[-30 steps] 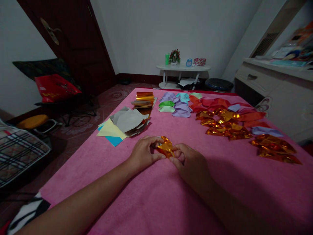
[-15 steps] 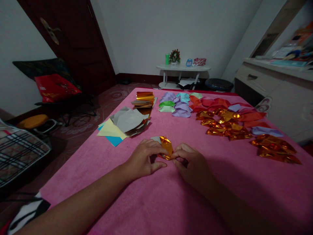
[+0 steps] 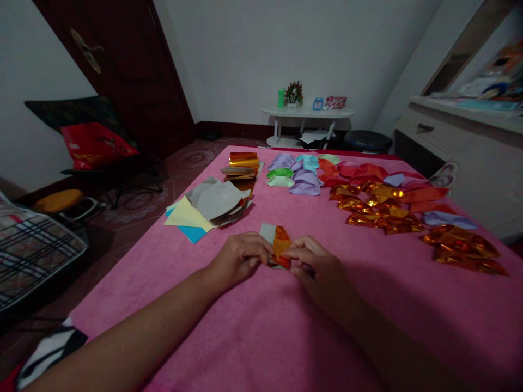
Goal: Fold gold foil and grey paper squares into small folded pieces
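Observation:
A partly folded sheet of gold foil paper [image 3: 281,239] lies between my hands near the middle of the pink cloth, with a pale grey backing strip showing on its left. My left hand [image 3: 241,255] pinches its lower left edge between thumb and fingers. At the lower right corner, the fingers of my right hand [image 3: 314,264] close on the same paper. Beyond my left hand is a loose pile of grey-backed paper sheets [image 3: 218,201], with a yellow sheet [image 3: 188,215] and a blue sheet [image 3: 192,234] at its near side.
Folded gold foil pieces [image 3: 379,209] sit at the right, with more gold ones [image 3: 463,250] nearer. Folded purple papers [image 3: 305,182] and red papers [image 3: 359,173] lie behind. Rolled gold foil [image 3: 244,162] rests at the far left. A white side table [image 3: 308,112] stands beyond.
My left thumb has closed onto the paper's lower edge, where it was apart before. The foil sheet has turned slightly, and more of its grey strip shows.

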Motion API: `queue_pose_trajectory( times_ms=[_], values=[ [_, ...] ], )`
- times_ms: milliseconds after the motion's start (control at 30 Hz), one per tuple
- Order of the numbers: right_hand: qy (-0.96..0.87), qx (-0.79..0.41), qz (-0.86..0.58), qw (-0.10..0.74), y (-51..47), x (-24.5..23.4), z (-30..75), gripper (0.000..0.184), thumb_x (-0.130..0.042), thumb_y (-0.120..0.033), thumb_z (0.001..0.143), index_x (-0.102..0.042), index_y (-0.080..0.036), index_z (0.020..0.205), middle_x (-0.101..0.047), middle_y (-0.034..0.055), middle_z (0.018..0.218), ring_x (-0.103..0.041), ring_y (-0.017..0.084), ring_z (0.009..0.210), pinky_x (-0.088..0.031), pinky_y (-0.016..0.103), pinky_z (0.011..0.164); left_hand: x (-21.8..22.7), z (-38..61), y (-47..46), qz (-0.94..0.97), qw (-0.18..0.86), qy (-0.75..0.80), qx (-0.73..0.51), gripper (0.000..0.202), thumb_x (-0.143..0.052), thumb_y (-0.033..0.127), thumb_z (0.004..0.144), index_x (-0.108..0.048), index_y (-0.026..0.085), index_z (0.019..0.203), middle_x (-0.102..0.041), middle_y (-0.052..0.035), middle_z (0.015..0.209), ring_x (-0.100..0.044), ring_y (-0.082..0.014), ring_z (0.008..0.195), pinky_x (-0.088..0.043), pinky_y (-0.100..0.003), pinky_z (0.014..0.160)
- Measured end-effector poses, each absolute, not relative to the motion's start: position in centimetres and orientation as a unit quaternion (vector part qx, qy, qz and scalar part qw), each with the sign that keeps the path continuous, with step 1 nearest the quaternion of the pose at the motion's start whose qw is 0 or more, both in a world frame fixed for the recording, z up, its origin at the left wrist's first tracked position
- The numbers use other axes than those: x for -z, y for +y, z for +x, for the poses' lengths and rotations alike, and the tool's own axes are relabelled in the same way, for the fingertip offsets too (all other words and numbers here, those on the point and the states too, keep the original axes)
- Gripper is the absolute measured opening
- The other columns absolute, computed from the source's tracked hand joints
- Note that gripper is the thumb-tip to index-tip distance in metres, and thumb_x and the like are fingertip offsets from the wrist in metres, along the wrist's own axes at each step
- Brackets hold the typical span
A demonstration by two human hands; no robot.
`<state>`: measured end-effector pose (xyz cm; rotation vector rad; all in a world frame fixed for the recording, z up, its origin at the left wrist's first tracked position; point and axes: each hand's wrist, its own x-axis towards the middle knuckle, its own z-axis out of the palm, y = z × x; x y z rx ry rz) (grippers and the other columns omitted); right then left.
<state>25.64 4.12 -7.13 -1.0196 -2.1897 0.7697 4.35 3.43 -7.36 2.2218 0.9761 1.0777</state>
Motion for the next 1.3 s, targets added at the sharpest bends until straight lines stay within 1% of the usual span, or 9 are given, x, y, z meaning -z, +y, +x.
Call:
queue_pose_trajectory(
  times_ms=[67,200,300,367,433,567,733,933,1300],
  values=[
    [-0.833,-0.274,-0.382,0.293,4.2,7.1,25.5,0.033,-0.049,-0.004,0.078,-0.07,-0.022,0.096,-0.058,0.0025,0.096,-0.057,0.013,0.081,-0.044,0.025,0.072,7.3,4.4,3.5,0.807,0.26,0.355,-0.394,0.029,-0.044,-0.005,0.073,-0.062,0.015,0.062,-0.07,-0.0059,0.083,-0.063,-0.0129,0.078,-0.049,-0.025,0.074],
    [-0.857,-0.222,-0.375,0.274,4.3,7.0,25.6,0.024,-0.049,-0.007,0.081,-0.07,-0.019,0.082,-0.06,0.0037,0.094,-0.057,0.014,0.081,-0.042,0.026,0.074,7.0,4.7,3.1,0.811,0.257,0.371,-0.373,0.029,-0.042,-0.006,0.072,-0.062,0.016,0.069,-0.069,-0.0053,0.083,-0.062,-0.0132,0.079,-0.049,-0.025,0.074],
    [-0.886,-0.153,-0.367,0.24,4.0,6.8,25.6,0.02,-0.05,-0.01,0.083,-0.068,-0.017,0.081,-0.063,0.0044,0.087,-0.056,0.017,0.081,-0.039,0.029,0.074,6.5,5.1,2.0,0.837,0.196,0.395,-0.325,0.023,-0.049,0.004,0.076,-0.063,0.017,0.087,-0.068,-0.0051,0.086,-0.06,-0.0164,0.083,-0.047,-0.03,0.077],
    [-0.899,-0.119,-0.362,0.215,3.8,6.7,25.6,0.018,-0.05,-0.011,0.083,-0.067,-0.016,0.08,-0.063,0.0047,0.081,-0.055,0.018,0.078,-0.038,0.03,0.072,6.2,5.3,1.1,0.851,0.159,0.415,-0.281,0.027,-0.057,0.013,0.074,-0.062,0.018,0.1,-0.067,-0.0062,0.093,-0.059,-0.0199,0.087,-0.045,-0.035,0.081],
    [-0.902,-0.119,-0.36,0.206,3.7,6.7,25.5,0.016,-0.052,-0.01,0.083,-0.066,-0.016,0.078,-0.063,0.0043,0.078,-0.054,0.018,0.075,-0.037,0.03,0.07,6.1,5.3,0.4,0.859,0.13,0.427,-0.251,0.032,-0.063,0.022,0.074,-0.061,0.019,0.105,-0.066,-0.007,0.098,-0.058,-0.0225,0.09,-0.044,-0.038,0.083],
    [-0.881,-0.198,-0.364,0.23,4.0,6.9,25.4,0.015,-0.054,-0.014,0.084,-0.066,-0.019,0.077,-0.061,0.0014,0.078,-0.054,0.015,0.076,-0.036,0.027,0.07,6.5,5.0,-0.5,0.864,0.091,0.437,-0.233,0.015,-0.056,0.026,0.085,-0.067,0.021,0.094,-0.066,-0.0062,0.094,-0.057,-0.0203,0.087,-0.043,-0.035,0.078],
    [-0.854,-0.262,-0.378,0.245,4.6,7.2,25.0,0.012,-0.056,-0.017,0.084,-0.063,-0.019,0.075,-0.06,-0.0006,0.079,-0.053,0.014,0.076,-0.035,0.025,0.068,7.4,4.5,-0.9,0.843,0.108,0.447,-0.28,0.016,-0.054,0.021,0.087,-0.068,0.019,0.095,-0.065,-0.0065,0.092,-0.056,-0.0177,0.085,-0.045,-0.032,0.075],
    [-0.835,-0.233,-0.442,0.233,4.7,7.2,23.9,0.012,-0.059,-0.017,0.078,-0.055,-0.018,0.067,-0.054,-0.0027,0.07,-0.048,0.012,0.064,-0.029,0.024,0.06,7.7,4.7,-0.3,0.82,0.143,0.453,-0.318,0.014,-0.056,0.02,0.086,-0.07,0.018,0.086,-0.065,-0.0052,0.084,-0.056,-0.0158,0.081,-0.046,-0.03,0.074],
    [-0.841,-0.179,-0.468,0.206,4.2,6.9,23.2,0.013,-0.053,-0.015,0.077,-0.05,-0.018,0.065,-0.051,-0.0016,0.069,-0.045,0.012,0.063,-0.027,0.025,0.06,7.9,5.0,-0.1,0.821,0.124,0.443,-0.339,0.011,-0.058,0.017,0.083,-0.067,0.015,0.079,-0.066,-0.0056,0.079,-0.057,-0.0158,0.076,-0.048,-0.029,0.071]
  ],
)
